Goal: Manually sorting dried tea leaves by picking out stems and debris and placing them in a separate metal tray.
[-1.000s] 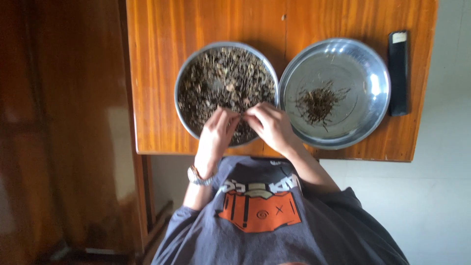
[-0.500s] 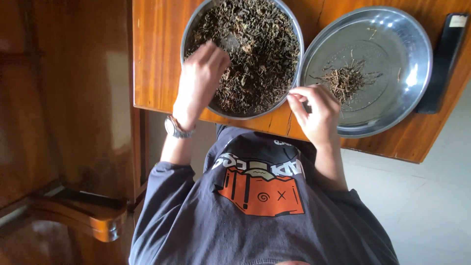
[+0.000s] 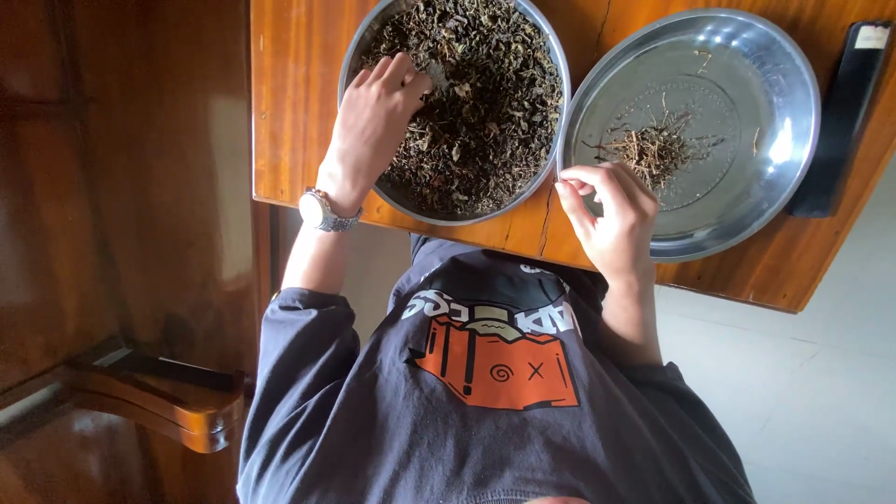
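Observation:
A round steel bowl [image 3: 551,56] full of dark dried leaves [image 3: 485,103] stands on the wooden table [image 3: 289,112]. My left hand [image 3: 378,112], with a watch on its wrist, reaches into the bowl, fingers curled with their tips in the leaves. To the right lies a wide steel plate [image 3: 765,84] with a small heap of thin dry stems [image 3: 653,145]. My right hand [image 3: 607,210] hovers over the plate's near rim, thumb and fingertips pinched together; nothing shows between them.
A black oblong object [image 3: 840,121] lies on the table right of the plate. The table's near edge runs just in front of my chest. A curved wooden chair arm [image 3: 159,401] is at lower left, and pale floor tiles [image 3: 803,392] at lower right.
Both hands left the bowl's near rim. My left hand went deeper into the leaves; my right hand went to the stem plate and now sits at its near rim.

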